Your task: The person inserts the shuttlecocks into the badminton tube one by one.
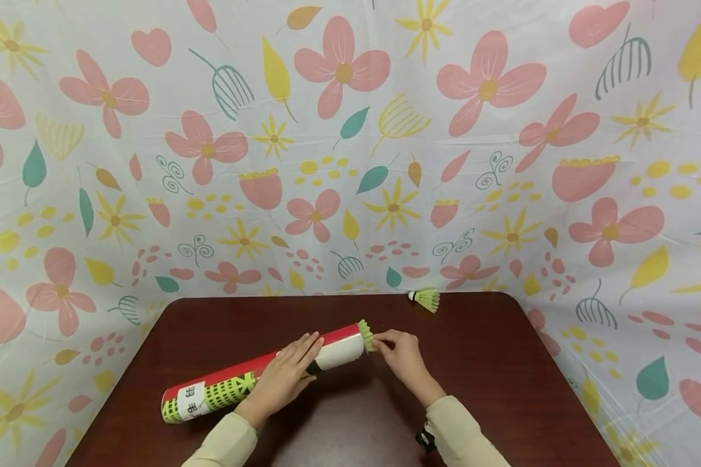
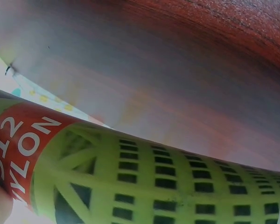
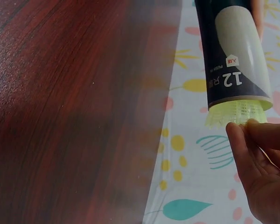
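Note:
A long shuttlecock tube (image 1: 222, 392), red, white and green with printed lattice, lies slanted across the table in the head view. My left hand (image 1: 286, 376) grips it from above near the middle, thumb on the near side. In the left wrist view the tube (image 2: 168, 182) fills the lower part. A yellow-green shuttlecock (image 1: 365, 334) sticks skirt-first out of the tube's right end. My right hand (image 1: 405, 360) pinches the skirt's rim between thumb and fingertips, as the right wrist view shows on the shuttlecock (image 3: 233, 112). Its base is hidden inside the tube.
Another yellow-green shuttlecock (image 1: 425, 299) with a white base lies at the back edge of the dark brown table (image 1: 350, 421). A flower-patterned cloth (image 1: 350, 162) hangs behind and beside the table. A small black object (image 1: 425, 440) is at my right wrist.

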Tool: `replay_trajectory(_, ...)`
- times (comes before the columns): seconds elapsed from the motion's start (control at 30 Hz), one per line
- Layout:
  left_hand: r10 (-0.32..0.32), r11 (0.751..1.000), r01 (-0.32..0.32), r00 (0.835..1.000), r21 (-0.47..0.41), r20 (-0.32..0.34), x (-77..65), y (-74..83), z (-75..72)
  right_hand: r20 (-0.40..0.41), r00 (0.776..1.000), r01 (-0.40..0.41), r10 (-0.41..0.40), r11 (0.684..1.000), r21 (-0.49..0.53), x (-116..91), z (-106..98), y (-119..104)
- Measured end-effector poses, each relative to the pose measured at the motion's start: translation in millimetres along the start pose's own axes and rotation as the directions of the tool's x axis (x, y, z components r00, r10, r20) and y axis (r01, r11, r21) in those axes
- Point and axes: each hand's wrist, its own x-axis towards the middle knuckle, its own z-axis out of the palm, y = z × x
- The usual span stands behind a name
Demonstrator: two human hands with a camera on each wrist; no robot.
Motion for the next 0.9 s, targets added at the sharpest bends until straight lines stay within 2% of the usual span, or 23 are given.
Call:
replay_trajectory(0.5, 0.011, 1.000, -0.012, 1.000, -0.022, -0.018, 0.1, 0.5, 3.2, 0.093, 0.994, 0.046, -0.050, 0.998, 0.040, 6, 7, -6)
replay_trajectory(0.73, 0.006, 0.999, -0.006, 1.000, -0.036, -0.010, -1.2, 2.2, 3.2, 0.155, 0.987, 0.036, -0.051, 0.995, 0.095, 6, 3, -1)
replay_trajectory(0.9, -0.007, 1.000, 0.007, 1.000, -0.024, 0.003, -1.4, 1.2, 3.4, 0.172, 0.985, 0.011, -0.027, 0.995, 0.096, 7, -2, 4)
